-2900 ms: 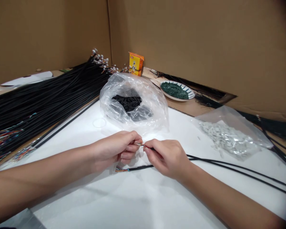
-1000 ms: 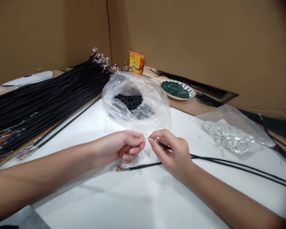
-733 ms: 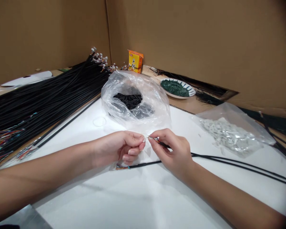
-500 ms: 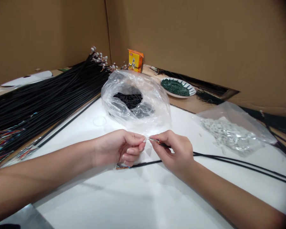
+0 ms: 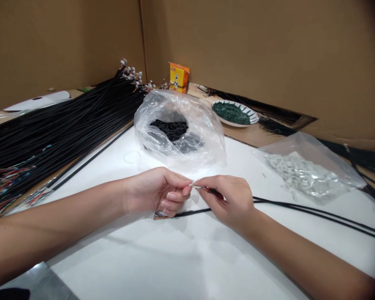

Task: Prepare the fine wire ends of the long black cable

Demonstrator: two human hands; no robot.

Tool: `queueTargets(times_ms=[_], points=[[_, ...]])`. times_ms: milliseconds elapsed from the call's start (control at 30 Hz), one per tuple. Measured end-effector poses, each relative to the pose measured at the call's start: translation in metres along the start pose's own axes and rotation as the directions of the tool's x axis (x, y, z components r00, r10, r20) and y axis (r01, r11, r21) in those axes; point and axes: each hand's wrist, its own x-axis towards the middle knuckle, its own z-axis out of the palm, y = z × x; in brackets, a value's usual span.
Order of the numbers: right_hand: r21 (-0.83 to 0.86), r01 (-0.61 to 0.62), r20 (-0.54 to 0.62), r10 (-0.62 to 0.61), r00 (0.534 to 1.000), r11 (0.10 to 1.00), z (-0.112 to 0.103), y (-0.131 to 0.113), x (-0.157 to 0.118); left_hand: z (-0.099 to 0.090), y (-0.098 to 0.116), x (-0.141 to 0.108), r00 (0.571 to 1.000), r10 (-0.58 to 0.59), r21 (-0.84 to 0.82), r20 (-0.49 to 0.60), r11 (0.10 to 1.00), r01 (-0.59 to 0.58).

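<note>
Near the middle of the view my left hand (image 5: 162, 192) pinches a tiny white piece (image 5: 191, 184) between thumb and forefinger. My right hand (image 5: 229, 198) is closed on the wire end of a black cable (image 5: 287, 206), its fingertips close to the white piece. Thin coloured wires (image 5: 206, 188) show between the two hands. The cable runs off to the right from under my right hand. A second cable (image 5: 193, 212) lies below the hands on the white board (image 5: 137, 258), its coloured wire end just under my left hand.
Behind the hands sits a clear bag (image 5: 206, 141) of short black pieces. At right lies a bag of white pieces (image 5: 312, 175). A plate (image 5: 253, 118) of green bits and a yellow box (image 5: 178, 78) stand farther back. Many black cables (image 5: 68, 121) fill the left.
My right fingers have shifted slightly and now lie flatter and nearer to my left fingertips. The whole view has moved a little.
</note>
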Motion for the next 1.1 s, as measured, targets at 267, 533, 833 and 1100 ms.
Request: queueTargets(times_ms=[267,533,833,1100], points=[[0.012,-0.02,0.032,0.019,0.999,1.0,0.0001,0.0006,-0.0009,-0.0004,0.0008,0.0,1.0,-0.03,-0.014,-0.006,0.999,0.029],[0.028,-0.027,0.026,0.027,0.999,0.999,0.0005,0.0009,-0.0011,-0.0014,0.0002,0.0001,1.0,-0.026,-0.027,0.017,0.999,0.026],[0.022,-0.021,0.036,0.02,0.999,1.0,-0.0001,0.0012,-0.0012,-0.0012,0.0008,0.0002,0.999,-0.039,-0.022,0.013,0.999,0.039],[0.01,-0.027,0.04,0.027,0.999,1.0,0.0005,0.0023,-0.0024,-0.0017,0.0003,0.0002,1.0,-0.023,-0.036,-0.006,0.999,0.022]])
